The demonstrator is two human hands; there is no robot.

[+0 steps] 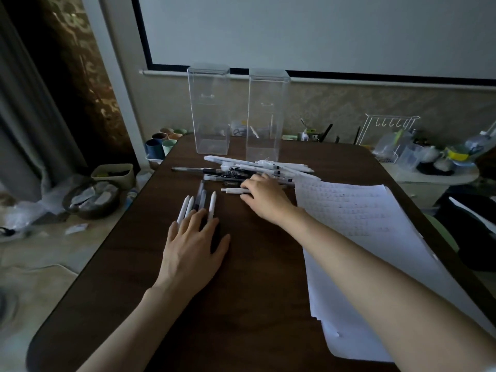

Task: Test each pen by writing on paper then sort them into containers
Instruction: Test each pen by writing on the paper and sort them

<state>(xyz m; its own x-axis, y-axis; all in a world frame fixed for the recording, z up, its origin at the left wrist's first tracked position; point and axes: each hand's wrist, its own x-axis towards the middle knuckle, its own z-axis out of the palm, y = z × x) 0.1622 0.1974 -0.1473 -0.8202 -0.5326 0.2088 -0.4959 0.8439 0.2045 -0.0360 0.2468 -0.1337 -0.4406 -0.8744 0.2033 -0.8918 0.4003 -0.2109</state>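
Note:
A heap of white and black pens (pixel 249 169) lies across the dark table (pixel 241 277), in front of two tall clear containers, the left one (pixel 210 108) and the right one (pixel 267 114). My right hand (pixel 264 196) reaches to the heap's near edge and its fingers curl on a white pen (pixel 232 191) lying crosswise. My left hand (pixel 194 241) lies flat, fingers straight, on the near ends of a row of several pens (pixel 200 204) that point away from me. A stack of lined paper (pixel 375 251) with faint writing lies on the right.
Coloured cups (pixel 161 145) sit beyond the table's far left corner. A bowl (pixel 91 198) and a box (pixel 114 174) are on the floor at left. A white wire rack (pixel 386 130) and cluttered items stand at the back right.

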